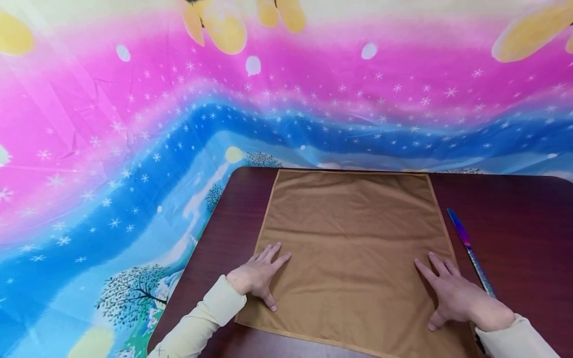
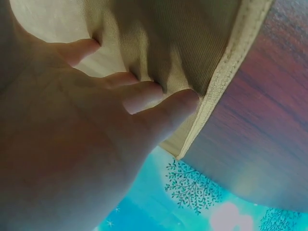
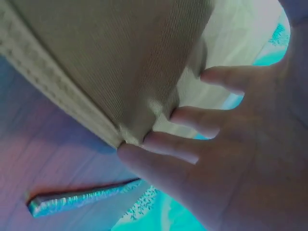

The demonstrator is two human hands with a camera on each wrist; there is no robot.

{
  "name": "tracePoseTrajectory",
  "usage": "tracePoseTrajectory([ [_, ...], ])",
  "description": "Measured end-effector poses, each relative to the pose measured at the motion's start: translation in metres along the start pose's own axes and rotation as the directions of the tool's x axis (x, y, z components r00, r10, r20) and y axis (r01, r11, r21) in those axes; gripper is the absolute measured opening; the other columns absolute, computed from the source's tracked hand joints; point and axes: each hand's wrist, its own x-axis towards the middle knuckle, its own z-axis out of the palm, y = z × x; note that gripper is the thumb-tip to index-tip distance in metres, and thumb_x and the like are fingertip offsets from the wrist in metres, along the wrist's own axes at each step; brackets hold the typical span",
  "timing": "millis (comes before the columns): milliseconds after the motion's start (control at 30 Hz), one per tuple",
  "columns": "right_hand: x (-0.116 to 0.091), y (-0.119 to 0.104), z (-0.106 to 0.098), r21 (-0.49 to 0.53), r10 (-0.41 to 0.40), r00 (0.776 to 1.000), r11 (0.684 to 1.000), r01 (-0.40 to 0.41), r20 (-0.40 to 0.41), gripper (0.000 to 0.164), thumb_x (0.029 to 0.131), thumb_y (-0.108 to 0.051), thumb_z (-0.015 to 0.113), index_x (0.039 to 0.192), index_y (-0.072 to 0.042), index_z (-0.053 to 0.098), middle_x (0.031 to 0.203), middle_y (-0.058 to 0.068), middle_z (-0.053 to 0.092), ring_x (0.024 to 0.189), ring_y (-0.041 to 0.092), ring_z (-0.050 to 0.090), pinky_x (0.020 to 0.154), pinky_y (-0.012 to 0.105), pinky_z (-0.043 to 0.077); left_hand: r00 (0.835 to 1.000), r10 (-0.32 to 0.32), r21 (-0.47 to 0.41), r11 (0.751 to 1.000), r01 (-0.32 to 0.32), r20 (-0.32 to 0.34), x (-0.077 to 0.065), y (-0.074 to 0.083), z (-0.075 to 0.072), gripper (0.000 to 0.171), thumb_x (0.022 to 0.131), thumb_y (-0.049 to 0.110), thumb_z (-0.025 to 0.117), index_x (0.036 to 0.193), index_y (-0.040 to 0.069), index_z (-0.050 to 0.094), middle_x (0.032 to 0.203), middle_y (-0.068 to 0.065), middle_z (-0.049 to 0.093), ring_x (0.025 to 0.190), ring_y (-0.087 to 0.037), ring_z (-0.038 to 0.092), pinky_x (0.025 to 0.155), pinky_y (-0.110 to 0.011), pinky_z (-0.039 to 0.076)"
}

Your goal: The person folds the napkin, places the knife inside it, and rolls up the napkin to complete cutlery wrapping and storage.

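A brown cloth napkin (image 1: 349,248) with a stitched hem lies spread over the dark red table, lightly wrinkled. My left hand (image 1: 259,276) rests on its left side, fingers spread, fingertips pressing small folds into the fabric in the left wrist view. On the opposite side my right hand (image 1: 458,296) also has its fingers spread, with the fingertips on the cloth beside the right hem. The right wrist view shows the little finger (image 3: 154,166) right at that hem. Neither hand grips anything.
A table knife (image 1: 467,246) with a rainbow blade and patterned handle lies to the right of the cloth, partly behind my right hand. The wooden table (image 1: 528,228) has rounded far corners. Behind it hangs a pink and blue backdrop (image 1: 313,89) with snowflakes and trees.
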Motion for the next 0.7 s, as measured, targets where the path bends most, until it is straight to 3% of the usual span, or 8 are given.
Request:
tracePoseTrajectory([
  [433,-0.011,-0.001,0.012,-0.081,-0.011,1.000,0.997,0.013,0.024,0.150,0.026,-0.036,0.097,0.151,-0.009,0.019,0.149,0.035,0.018,0.126,0.065,0.022,0.081,0.077,0.035,1.000,-0.022,0.010,1.000,0.022,0.003,-0.001,-0.001,0.005,0.128,0.050,0.049,0.092,0.153,0.020,0.022,0.162,-0.015,0.009,0.149,-0.034,0.014,0.116,-0.052,0.026],
  [700,-0.010,0.000,0.009,-0.037,-0.003,0.999,0.999,0.005,0.054,0.147,0.032,-0.043,0.095,0.151,-0.007,0.018,0.149,0.036,0.016,0.126,0.067,0.020,0.080,0.078,0.035,1.000,-0.017,0.019,1.000,0.016,0.016,-0.002,0.001,0.004,0.130,0.049,0.051,0.092,0.154,0.021,0.021,0.162,-0.017,0.008,0.149,-0.036,0.012,0.115,-0.053,0.027],
])
